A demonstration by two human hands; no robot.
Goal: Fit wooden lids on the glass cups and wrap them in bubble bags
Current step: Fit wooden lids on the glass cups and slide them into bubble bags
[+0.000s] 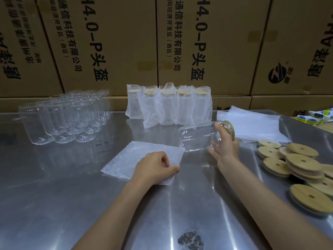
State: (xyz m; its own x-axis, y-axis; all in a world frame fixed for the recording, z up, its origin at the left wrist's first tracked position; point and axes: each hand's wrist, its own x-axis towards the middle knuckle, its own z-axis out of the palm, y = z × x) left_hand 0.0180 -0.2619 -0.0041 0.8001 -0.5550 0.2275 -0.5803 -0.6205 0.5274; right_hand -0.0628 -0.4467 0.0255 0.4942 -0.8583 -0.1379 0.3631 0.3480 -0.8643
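Note:
My right hand (226, 147) grips a glass cup (196, 137) near its mouth, where a wooden lid (231, 129) is fitted. The cup is held on its side above the steel table, its base pointing left toward a flat bubble bag (144, 157). My left hand (155, 168) rests on the near right corner of that bag and pinches its edge with thumb and fingers. Several bare glass cups (68, 116) stand at the back left. Several wrapped, lidded cups (169, 105) stand in a row at the back centre.
A stack of flat bubble bags (252, 125) lies at the back right. Loose wooden lids (302, 165) are piled along the right side of the steel table (54, 195). Cardboard cartons (117, 42) form a wall behind. A dark smudge (191, 239) marks the near table.

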